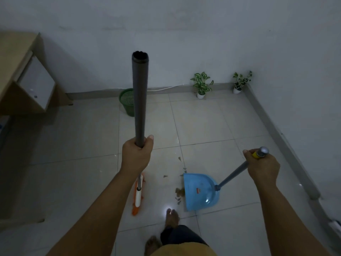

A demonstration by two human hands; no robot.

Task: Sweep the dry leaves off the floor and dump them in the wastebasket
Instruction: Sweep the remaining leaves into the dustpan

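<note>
The left hand [137, 152] grips the broom [139, 100] and the right hand [263, 167] grips the dustpan [200, 192] handle; dry leaves [179, 193] lie on the floor at its lip, so I'd press that lip flat; then short strokes inward; the wastebasket [127, 104] waits by the wall.

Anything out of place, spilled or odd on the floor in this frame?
Only the dry leaves: scattered on the tiles at the blue dustpan's open edge, a few strays further out. None show inside the pan. The green wastebasket stands upright by the wall.
</note>
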